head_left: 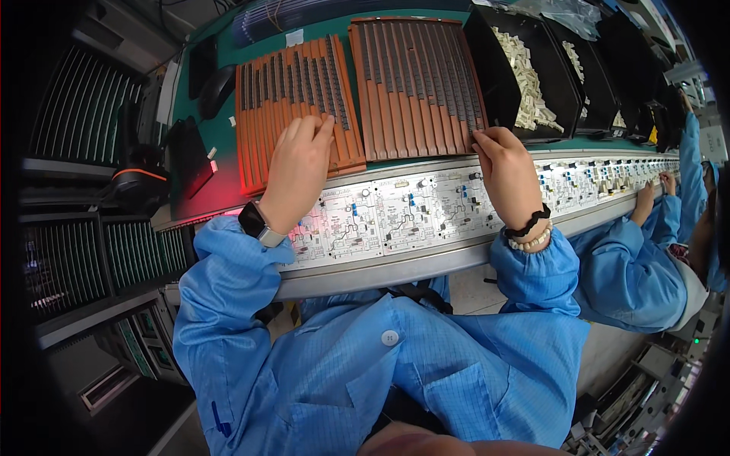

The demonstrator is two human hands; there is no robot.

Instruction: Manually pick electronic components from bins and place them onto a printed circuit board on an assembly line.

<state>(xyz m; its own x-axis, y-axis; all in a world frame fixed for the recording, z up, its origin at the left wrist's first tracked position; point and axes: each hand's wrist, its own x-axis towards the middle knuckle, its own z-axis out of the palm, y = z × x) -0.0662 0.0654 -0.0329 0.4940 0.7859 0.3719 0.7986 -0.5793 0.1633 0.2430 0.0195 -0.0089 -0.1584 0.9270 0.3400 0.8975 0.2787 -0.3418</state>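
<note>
My left hand (298, 171) is over the lower part of an orange slotted tray (262, 144), its fingers bent and pinched together at the foot of a row of small black components (334, 83). What sits between those fingertips is too small to make out. At the lower right corner of a second, browner slotted tray (380, 129), my right hand (511, 171) closes thumb and forefinger at the end of the last dark row; the pinched piece is hidden. Both wrists pass above a line of white circuit boards (407, 216) carrying blue and dark parts.
Black bins (502, 83) with cream-coloured connectors (528, 87) stand right of the trays. A metal rail (380, 273) runs along the boards' near edge. A computer mouse (217, 91) lies at the left. On the right, a co-worker's hands (646, 199) are over the same line.
</note>
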